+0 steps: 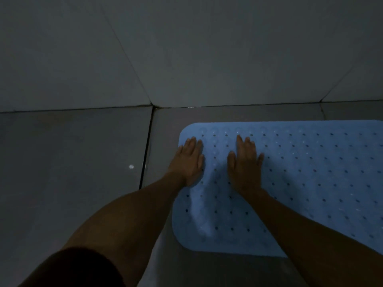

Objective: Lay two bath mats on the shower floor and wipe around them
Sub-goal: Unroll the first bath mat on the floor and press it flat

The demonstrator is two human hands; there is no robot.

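One pale blue rubbery bath mat (290,179) with rounded corners lies flat on the dark grey tiled shower floor (72,152), its long side running close along the foot of the grey tiled wall (186,48) and its right part passing out of view at the frame's right edge. Its surface is dotted with regular rows of small dark holes, and along the far edge faint round bumps show through (they look like suction cups, though the dim light leaves that unsure). A paler, slightly rippled streak runs down the mat near its left end, between the two arms. Only this one mat can be counted in view.

Two bare hands are on the mat, both palm down with straight fingers. The left hand (189,160) rests at the mat's left border, fingers together and pointing toward the wall, heel of the palm near the edge. The right hand (245,160) lies just beside it, further in on the mat, fingers a little spread, thumb out to the left. Neither hand curls round or pinches anything; both lie flat against the mat's surface.

On the floor, one dark grout line (147,148) runs from the wall toward the camera just left of the mat, and one small bright speck (131,166) sits on the tile further left.
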